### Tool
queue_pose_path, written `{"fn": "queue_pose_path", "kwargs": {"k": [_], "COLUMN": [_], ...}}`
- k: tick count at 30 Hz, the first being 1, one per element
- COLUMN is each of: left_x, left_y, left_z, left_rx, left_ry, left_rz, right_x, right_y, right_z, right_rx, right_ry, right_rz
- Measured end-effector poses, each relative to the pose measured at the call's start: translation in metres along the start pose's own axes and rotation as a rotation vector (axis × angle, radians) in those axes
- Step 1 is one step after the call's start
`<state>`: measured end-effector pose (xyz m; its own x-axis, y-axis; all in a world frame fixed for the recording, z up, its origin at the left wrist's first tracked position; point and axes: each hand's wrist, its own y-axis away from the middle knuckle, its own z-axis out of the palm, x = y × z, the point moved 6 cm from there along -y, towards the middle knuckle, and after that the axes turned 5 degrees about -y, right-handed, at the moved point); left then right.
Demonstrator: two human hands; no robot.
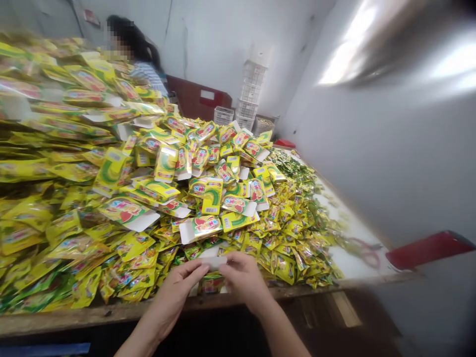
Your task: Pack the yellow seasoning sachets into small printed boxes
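Near the table's front edge, both hands grip a small carton [214,263], its pale white end flap facing up between the fingertips. My left hand [179,283] pinches it from the left, with thumb and fingers closed. On the other end, my right hand [246,280] has its fingers curled round the carton. Just beyond the hands lie yellow and green printed cartons [204,229], several with white flaps standing open. Small shiny yellow sachets [284,263] are heaped under and around them.
A tall heap of larger yellow packets [55,163] rises on the left. Red-handled scissors [366,253] and a dark red object [427,250] lie at the right edge. Behind the heap are a person in a striped top [148,77] and stacked white crates [253,89].
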<state>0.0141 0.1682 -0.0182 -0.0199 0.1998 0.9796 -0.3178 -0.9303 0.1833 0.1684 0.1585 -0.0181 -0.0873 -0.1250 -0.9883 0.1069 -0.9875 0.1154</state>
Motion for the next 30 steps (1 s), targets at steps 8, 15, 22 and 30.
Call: {"fn": "queue_pose_path", "kwargs": {"k": [8,15,22,30], "left_x": [-0.007,0.0,0.012,0.003], "left_y": [-0.008,-0.013,-0.005,0.014], "left_z": [-0.025,-0.018,-0.024,-0.019], "left_rx": [0.269,0.267,0.244,0.189], "left_ry": [-0.177,-0.247,-0.489,-0.59], "left_rz": [0.112,0.205,0.532,0.652], "right_x": [-0.019,-0.01,-0.031,-0.023], "right_y": [-0.012,-0.02,-0.004,0.027], "right_z": [0.002,0.001,0.0,0.013], "right_rx": [0.085,0.14,0.105,0.121], "right_ry": [0.069,-0.005,0.222,0.483], "right_rz": [-0.224,-0.211,-0.553,-0.69]}}
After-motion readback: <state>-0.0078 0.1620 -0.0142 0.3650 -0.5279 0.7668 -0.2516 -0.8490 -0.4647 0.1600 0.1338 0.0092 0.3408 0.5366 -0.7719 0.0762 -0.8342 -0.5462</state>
